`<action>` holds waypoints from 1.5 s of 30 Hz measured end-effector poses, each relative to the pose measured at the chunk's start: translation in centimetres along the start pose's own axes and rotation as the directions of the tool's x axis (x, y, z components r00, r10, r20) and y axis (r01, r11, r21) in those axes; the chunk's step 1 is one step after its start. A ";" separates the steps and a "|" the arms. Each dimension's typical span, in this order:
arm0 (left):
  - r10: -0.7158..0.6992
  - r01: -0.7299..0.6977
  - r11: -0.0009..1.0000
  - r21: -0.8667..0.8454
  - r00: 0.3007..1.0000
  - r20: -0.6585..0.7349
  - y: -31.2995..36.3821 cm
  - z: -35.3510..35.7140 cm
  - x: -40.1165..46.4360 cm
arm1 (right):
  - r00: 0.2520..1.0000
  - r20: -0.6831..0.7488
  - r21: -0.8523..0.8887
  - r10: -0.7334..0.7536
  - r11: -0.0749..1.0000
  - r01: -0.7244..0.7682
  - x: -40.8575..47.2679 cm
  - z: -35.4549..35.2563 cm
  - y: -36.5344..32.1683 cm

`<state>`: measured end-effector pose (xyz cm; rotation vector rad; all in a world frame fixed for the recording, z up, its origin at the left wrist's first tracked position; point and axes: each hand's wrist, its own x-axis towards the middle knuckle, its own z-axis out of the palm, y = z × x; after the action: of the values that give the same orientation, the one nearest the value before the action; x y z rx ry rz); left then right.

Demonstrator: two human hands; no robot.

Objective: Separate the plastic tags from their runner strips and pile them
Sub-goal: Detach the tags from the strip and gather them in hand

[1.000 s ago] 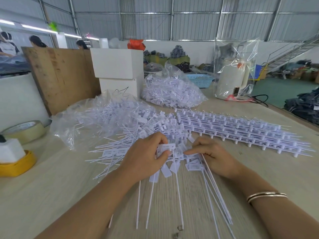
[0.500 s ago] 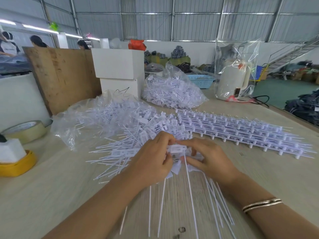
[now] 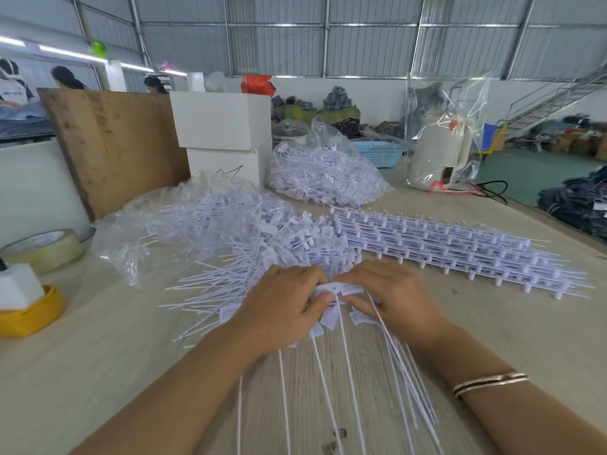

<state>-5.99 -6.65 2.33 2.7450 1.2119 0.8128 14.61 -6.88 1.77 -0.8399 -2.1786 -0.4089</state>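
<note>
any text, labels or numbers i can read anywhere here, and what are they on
No text can be read.
Tags: dark printed marks, too small and blurred.
Runner strips: dark marks, unreadable.
White box: a black scribble low on its front, not legible as letters.
Kettle in the clear bag: a small panel and a red label, too blurred.
Shirt of a person far left: a print, unreadable.

Loose tags (image 3: pixel 262 251) left of runner strips (image 3: pixel 460 254), bagged tags (image 3: pixel 325 178) behind
</note>
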 end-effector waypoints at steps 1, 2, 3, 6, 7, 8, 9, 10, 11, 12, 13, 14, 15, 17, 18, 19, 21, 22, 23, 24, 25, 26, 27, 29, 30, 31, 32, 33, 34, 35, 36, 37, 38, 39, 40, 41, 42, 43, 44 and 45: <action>0.004 -0.004 1.000 0.008 1.000 0.009 -0.1 0.0 0.0 | 1.000 0.000 0.014 0.005 1.000 -0.005 -0.1 0.0 0.1; 0.015 -0.015 1.000 0.018 1.000 0.009 -0.2 -0.1 0.0 | 1.000 0.008 0.032 0.018 0.999 -0.018 -0.2 0.1 0.2; 0.031 -0.032 0.999 0.023 0.999 0.005 -0.3 -0.1 0.0 | 0.999 0.017 0.050 0.032 0.998 -0.033 -0.3 0.2 0.3; 0.065 -0.064 0.997 0.032 0.998 -0.016 -0.6 -0.2 0.1 | 0.995 0.045 0.116 0.089 0.989 -0.093 -0.4 0.4 0.3; 0.071 -0.070 0.997 0.044 0.997 -0.019 -0.6 -0.2 0.2 | 0.993 0.049 0.131 0.105 0.985 -0.111 -0.4 0.4 0.3; 0.077 -0.076 0.995 0.059 0.997 -0.021 -0.7 -0.2 0.2 | 0.991 0.051 0.141 0.120 0.982 -0.126 -0.4 0.4 0.3; 0.081 -0.080 0.994 0.068 0.996 -0.021 -0.8 -0.1 0.3 | 0.989 0.057 0.149 0.138 0.978 -0.145 -0.4 0.3 0.2; 0.082 -0.080 0.994 0.070 0.996 -0.021 -0.8 -0.1 0.3 | 0.986 0.063 0.157 0.154 0.974 -0.162 -0.4 0.2 0.2; 0.080 -0.078 0.994 0.072 0.997 -0.018 -0.9 0.0 0.3 | 0.984 0.070 0.161 0.163 0.972 -0.172 -0.3 0.2 0.1; 0.076 -0.075 0.994 0.079 0.997 -0.010 -0.9 0.0 0.3 | 0.983 0.077 0.163 0.164 0.971 -0.175 -0.3 0.2 0.0; 0.074 -0.074 0.993 0.090 0.997 -0.001 -0.8 0.0 0.3 | 0.982 0.091 0.168 0.165 0.969 -0.179 -0.3 0.1 0.0; 0.078 -0.078 0.992 0.102 0.997 0.001 -0.7 0.0 0.3 | 0.979 0.113 0.178 0.170 0.966 -0.188 -0.3 0.1 0.0; 0.088 -0.086 0.990 0.108 0.996 -0.010 -0.6 0.0 0.4 | 0.975 0.135 0.189 0.179 0.961 -0.203 -0.4 0.1 0.0; 0.091 -0.087 0.991 0.099 0.995 -0.037 -0.5 -0.1 0.5 | 0.966 0.153 0.211 0.207 0.948 -0.236 -0.4 0.1 0.0; 0.083 -0.079 0.992 0.095 0.996 -0.035 -0.5 -0.1 0.5 | 0.963 0.156 0.224 0.219 0.942 -0.251 -0.4 0.1 0.1; 0.077 -0.075 0.993 0.095 0.997 -0.023 -0.5 -0.1 0.5 | 0.961 0.163 0.230 0.223 0.939 -0.257 -0.5 0.1 0.1; 0.078 -0.077 0.992 0.099 0.997 -0.001 -0.6 0.0 0.4 | 0.961 0.181 0.221 0.211 0.943 -0.248 -0.6 0.1 0.1; 0.078 -0.078 0.992 0.096 0.997 0.004 -0.6 0.0 0.3 | 0.961 0.186 0.222 0.204 0.944 -0.243 -0.6 0.1 0.1; 0.077 -0.077 0.993 0.090 0.997 0.006 -0.6 0.0 0.3 | 0.961 0.188 0.236 0.201 0.941 -0.243 -0.6 0.1 0.1; 0.076 -0.077 0.994 0.082 0.997 0.007 -0.6 0.0 0.3 | 0.961 0.187 0.257 0.203 0.934 -0.247 -0.6 0.0 0.2; 0.078 -0.078 0.994 0.072 0.997 0.007 -0.5 0.0 0.3 | 0.961 0.183 0.284 0.207 0.925 -0.253 -0.5 -0.1 0.1; 0.080 -0.080 0.995 0.059 0.997 0.005 -0.5 0.0 0.4 | 0.961 0.176 0.315 0.215 0.912 -0.262 -0.4 -0.2 0.2; 0.082 -0.082 0.995 0.050 0.997 0.001 -0.5 -0.1 0.4 | 0.961 0.173 0.338 0.218 0.903 -0.265 -0.4 -0.2 0.1; 0.084 -0.084 0.995 0.044 0.996 0.006 -0.3 0.1 0.4 | 0.958 0.172 0.347 0.227 0.897 -0.275 -0.6 -0.3 0.1; 0.084 -0.085 0.995 0.042 0.996 0.017 -0.3 0.1 0.3 | 0.949 0.160 0.346 0.271 0.885 -0.311 -0.8 -0.3 0.3; 0.085 -0.085 0.996 0.038 0.996 0.024 -0.4 0.1 0.2 | 0.925 0.126 0.357 0.358 0.854 -0.379 -1.0 -0.4 0.8; 0.080 -0.080 0.996 0.030 0.997 0.017 -0.5 -0.1 0.0 | 0.874 0.078 0.397 0.480 0.789 -0.469 -1.2 -0.8 1.3; 0.065 -0.065 0.998 0.018 0.998 -0.001 -0.8 -0.3 -0.1 | 0.808 0.034 0.443 0.588 0.716 -0.539 -1.4 -1.2 1.8; 0.045 -0.045 0.999 0.004 0.999 -0.027 -1.0 -0.5 -0.3 | 0.761 -0.006 0.462 0.648 0.677 -0.573 -1.8 -1.6 2.3; 0.027 -0.027 1.000 -0.006 0.998 -0.054 -1.2 -0.7 -0.3 | 0.755 -0.025 0.446 0.655 0.683 -0.578 -2.0 -1.8 2.7; 0.014 -0.014 1.000 -0.009 0.997 -0.077 -1.3 -0.8 -0.3 | 0.782 -0.011 0.408 0.624 0.717 -0.566 -2.1 -2.0 2.7; 0.008 -0.008 1.000 -0.004 0.996 -0.085 -1.2 -0.9 -0.3 | 0.825 0.036 0.351 0.563 0.766 -0.538 -2.0 -2.0 2.5; 0.008 -0.008 1.000 0.004 0.997 -0.079 -1.0 -1.0 -0.3 | 0.869 0.093 0.277 0.487 0.825 -0.492 -1.7 -1.7 2.2; 0.013 -0.012 1.000 0.013 0.998 -0.064 -0.8 -0.9 -0.3 | 0.902 0.147 0.224 0.406 0.874 -0.430 -1.6 -1.2 2.0; 0.017 -0.016 1.000 0.018 0.999 -0.050 -0.7 -0.9 -0.3 | 0.918 0.196 0.189 0.345 0.905 -0.381 -1.5 -0.7 2.0; 0.019 -0.019 1.000 0.020 0.999 -0.042 -0.7 -0.8 -0.3 | 0.923 0.240 0.168 0.302 0.923 -0.346 -1.5 -0.3 1.9; 0.020 -0.019 1.000 0.013 0.999 -0.042 -0.7 -0.8 -0.3 | 0.924 0.270 0.156 0.269 0.935 -0.318 -1.5 -0.1 2.0; 0.017 -0.017 1.000 0.001 0.999 -0.049 -0.8 -0.8 -0.3 | 0.926 0.286 0.157 0.246 0.941 -0.299 -1.6 -0.2 2.1; 0.013 -0.013 1.000 -0.010 0.998 -0.057 -0.8 -0.8 -0.3 | 0.925 0.296 0.156 0.236 0.944 -0.291 -1.6 -0.3 2.2; 0.007 -0.008 1.000 -0.015 0.998 -0.063 -0.7 -0.8 -0.3 | 0.925 0.301 0.153 0.232 0.946 -0.287 -1.6 -0.5 2.2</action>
<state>-6.98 -6.47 2.72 2.7333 1.2008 0.9118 17.18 -6.21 0.93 -1.1134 -2.2724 0.0612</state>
